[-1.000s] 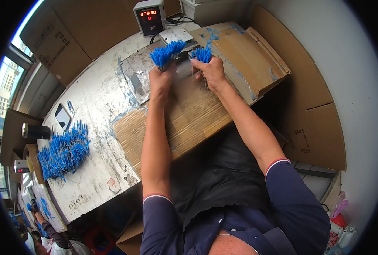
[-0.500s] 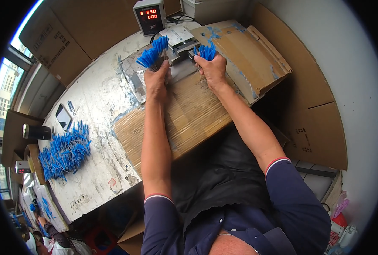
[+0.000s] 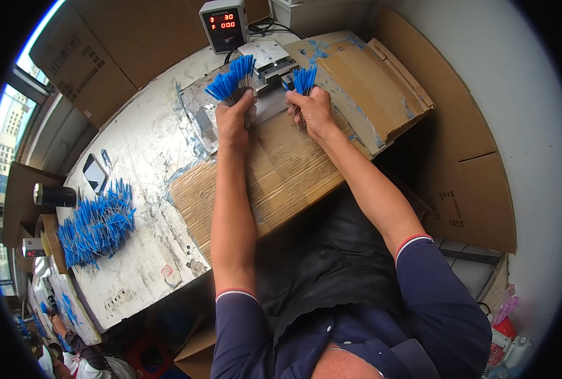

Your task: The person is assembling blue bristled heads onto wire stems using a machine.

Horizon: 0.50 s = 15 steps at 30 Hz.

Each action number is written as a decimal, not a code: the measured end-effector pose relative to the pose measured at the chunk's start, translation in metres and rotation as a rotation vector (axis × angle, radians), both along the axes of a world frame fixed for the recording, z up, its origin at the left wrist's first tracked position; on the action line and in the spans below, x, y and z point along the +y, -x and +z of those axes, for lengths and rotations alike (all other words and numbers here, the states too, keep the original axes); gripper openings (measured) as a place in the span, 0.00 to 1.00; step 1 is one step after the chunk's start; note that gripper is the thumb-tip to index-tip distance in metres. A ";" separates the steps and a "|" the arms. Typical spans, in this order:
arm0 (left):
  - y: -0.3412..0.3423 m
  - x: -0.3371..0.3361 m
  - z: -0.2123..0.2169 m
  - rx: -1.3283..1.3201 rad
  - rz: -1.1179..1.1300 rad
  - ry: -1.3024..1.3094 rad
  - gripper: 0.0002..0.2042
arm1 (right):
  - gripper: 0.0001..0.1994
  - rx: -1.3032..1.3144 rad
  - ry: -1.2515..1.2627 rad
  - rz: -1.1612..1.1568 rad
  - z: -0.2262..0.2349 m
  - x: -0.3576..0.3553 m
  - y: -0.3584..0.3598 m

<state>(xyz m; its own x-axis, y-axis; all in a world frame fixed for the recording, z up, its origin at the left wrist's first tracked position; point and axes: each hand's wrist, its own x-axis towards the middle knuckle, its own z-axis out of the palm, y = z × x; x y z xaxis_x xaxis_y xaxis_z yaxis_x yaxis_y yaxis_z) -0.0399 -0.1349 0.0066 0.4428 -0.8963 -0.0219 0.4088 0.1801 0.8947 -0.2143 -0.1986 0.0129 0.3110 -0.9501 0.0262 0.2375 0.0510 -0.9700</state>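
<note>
Gripping with both: left hand (image 3: 233, 126) has the fat blue-tipped bunch (image 3: 233, 79), right hand (image 3: 314, 112) the smaller bunch (image 3: 304, 79), bunches further apart than a second ago.

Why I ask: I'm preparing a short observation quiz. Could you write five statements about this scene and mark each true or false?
1. The left hand grips a bundle of blue-tipped wires. True.
2. The right hand is empty. False: it holds a smaller bundle.
3. The display box shows red lit digits. True.
4. The loose wire pile lies right of both hands. False: it lies to their left, on the white worktable.
5. The black canister is left of the smartphone. True.
</note>
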 end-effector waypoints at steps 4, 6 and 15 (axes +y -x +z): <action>-0.001 0.004 0.004 -0.023 -0.083 -0.005 0.06 | 0.06 -0.181 -0.149 -0.011 0.009 -0.001 0.000; -0.001 0.005 0.004 -0.012 -0.164 -0.012 0.06 | 0.06 -0.278 -0.211 0.016 0.015 -0.005 0.000; 0.004 0.008 0.007 -0.154 -0.324 -0.170 0.09 | 0.08 -0.342 -0.201 0.063 0.019 -0.007 -0.006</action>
<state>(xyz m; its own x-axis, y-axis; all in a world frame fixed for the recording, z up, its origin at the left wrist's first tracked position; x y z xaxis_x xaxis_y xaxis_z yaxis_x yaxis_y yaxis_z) -0.0439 -0.1272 0.0136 0.1478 -0.9794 -0.1378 0.2788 -0.0924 0.9559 -0.2080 -0.2061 0.0320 0.3744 -0.9261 -0.0459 0.5352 0.2563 -0.8049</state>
